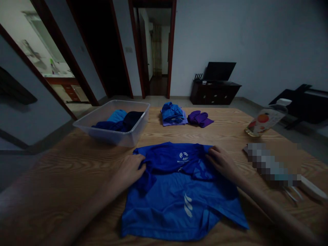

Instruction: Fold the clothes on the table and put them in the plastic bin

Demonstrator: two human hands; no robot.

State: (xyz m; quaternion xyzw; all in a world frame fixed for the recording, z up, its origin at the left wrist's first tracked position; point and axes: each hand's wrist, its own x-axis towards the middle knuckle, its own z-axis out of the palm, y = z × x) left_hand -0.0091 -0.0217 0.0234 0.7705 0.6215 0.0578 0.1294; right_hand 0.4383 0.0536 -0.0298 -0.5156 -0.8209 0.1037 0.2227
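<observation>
A blue T-shirt (179, 198) with white logos lies spread on the wooden table (64, 171) in front of me, its upper part folded over. My left hand (129, 169) rests on the shirt's left edge, its fingers closed on the fabric near a sleeve. At the upper right edge my right hand (221, 162) pinches the folded cloth. Both forearms reach in from the bottom of the view.
A clear plastic bin (112, 135) with dark blue clothes stands at the back left. Folded blue clothes (173, 114) and a purple garment (200, 119) lie at the back middle. A bottle (266, 121) lies at the right, with a blurred object (274, 164) nearer.
</observation>
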